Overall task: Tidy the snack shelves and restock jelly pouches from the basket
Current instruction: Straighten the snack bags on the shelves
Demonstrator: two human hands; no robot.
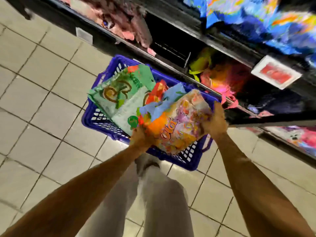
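We see deep blue lattice basket (pixel 102 117) on beige floor tiles (pixel 42 69) with dark grout. Orange pouch (pixel 177 124) mottled yellow, lilac, pink. Green packs (pixel 119 94) with brown swirl lettering. Red pack (pixel 158 91), pale blue pack (pixel 169 101). Black shelves (pixel 171 31); white tag (pixel 276 74) with red panel. Light grey trousers (pixel 164 202).

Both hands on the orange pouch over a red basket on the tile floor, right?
Not quite: the head view shows the basket is blue, not red. Left hand and right hand both hold the orange pouch over it on the tile floor.
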